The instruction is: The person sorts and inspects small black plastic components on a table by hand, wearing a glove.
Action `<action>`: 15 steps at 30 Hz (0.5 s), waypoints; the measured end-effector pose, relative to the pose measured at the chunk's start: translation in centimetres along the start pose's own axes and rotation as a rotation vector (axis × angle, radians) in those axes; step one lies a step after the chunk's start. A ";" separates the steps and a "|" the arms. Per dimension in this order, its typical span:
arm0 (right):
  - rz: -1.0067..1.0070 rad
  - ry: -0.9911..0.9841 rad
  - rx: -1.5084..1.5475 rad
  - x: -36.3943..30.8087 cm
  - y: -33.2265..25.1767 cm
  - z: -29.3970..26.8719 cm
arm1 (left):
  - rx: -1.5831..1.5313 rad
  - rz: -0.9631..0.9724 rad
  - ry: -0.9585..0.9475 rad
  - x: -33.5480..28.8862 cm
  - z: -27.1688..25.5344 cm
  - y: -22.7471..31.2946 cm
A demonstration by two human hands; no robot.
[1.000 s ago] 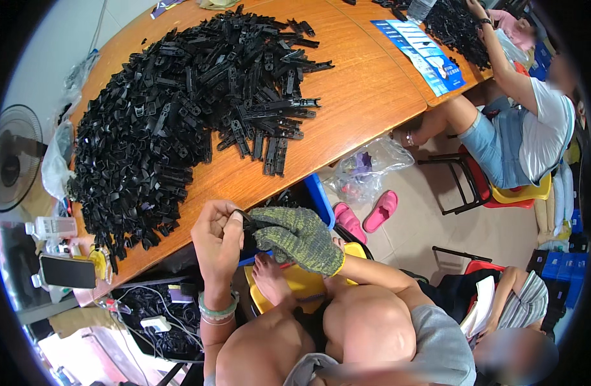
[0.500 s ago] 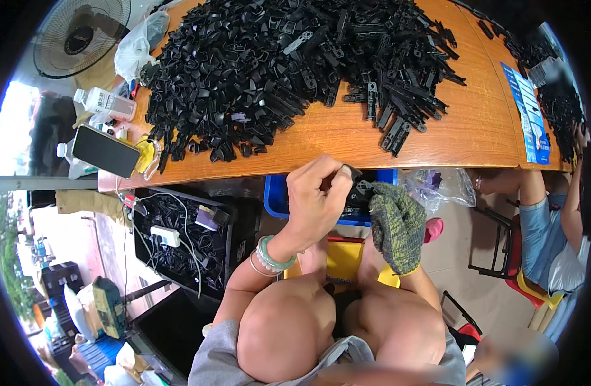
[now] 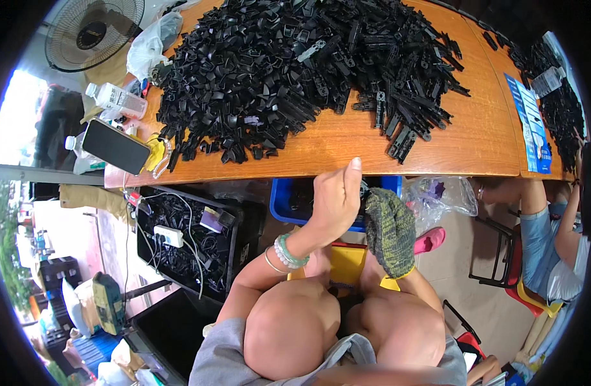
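My bare left hand, with a green bangle and beads at the wrist, is closed just in front of the table edge. Its thumb points up, and whatever its curled fingers hold is hidden. Close beside it on the right, my right hand wears a dark grey-green knit glove and is closed. A small black plastic part shows at the glove's upper tip, between the two hands. Below them is a blue bin with black parts in it. A big heap of black plastic parts covers much of the table.
The wooden table carries a phone, bottle and blue sheet. A black crate of parts with a power strip stands left. Right are a clear plastic bag, pink slipper and seated person.
My left hand has turned, with the thumb now pointing up, and moved slightly right towards the glove. The small black part at its fingertips has gone out of sight. The whole view has shifted slightly.
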State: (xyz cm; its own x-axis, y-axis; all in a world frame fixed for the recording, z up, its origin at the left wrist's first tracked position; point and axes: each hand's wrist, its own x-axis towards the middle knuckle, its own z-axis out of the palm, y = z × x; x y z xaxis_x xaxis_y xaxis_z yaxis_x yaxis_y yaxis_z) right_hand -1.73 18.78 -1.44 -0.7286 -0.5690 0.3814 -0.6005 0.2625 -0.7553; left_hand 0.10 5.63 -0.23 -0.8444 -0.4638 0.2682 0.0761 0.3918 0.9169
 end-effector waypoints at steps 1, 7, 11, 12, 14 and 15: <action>-0.003 -0.002 0.002 0.1 0.1 0.2 | -0.002 -0.029 0.005 0.0 0.2 -0.1; 0.133 0.022 0.042 -0.3 0.4 0.1 | -0.019 -0.040 -0.086 -0.7 1.2 -0.2; -0.004 0.008 -0.080 -0.5 2.6 -0.9 | 0.121 0.029 -0.233 1.0 1.6 -0.5; 0.363 -0.085 0.235 -0.1 1.8 -1.2 | 0.211 0.074 -0.195 1.7 1.8 -0.4; 0.579 -0.213 0.246 -0.3 2.3 -1.2 | 0.294 0.216 -0.171 3.3 2.9 -0.6; 0.582 -0.211 0.242 -0.5 2.8 -1.1 | 0.289 0.216 -0.172 3.8 3.8 -0.7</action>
State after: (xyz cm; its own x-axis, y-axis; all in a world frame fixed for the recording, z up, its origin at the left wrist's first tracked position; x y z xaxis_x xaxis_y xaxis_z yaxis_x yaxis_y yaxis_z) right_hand -3.41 20.69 -3.12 -0.8165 -0.5342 -0.2189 -0.0195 0.4046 -0.9143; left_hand -5.23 6.63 -0.94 -0.9037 -0.2159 0.3697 0.1300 0.6843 0.7175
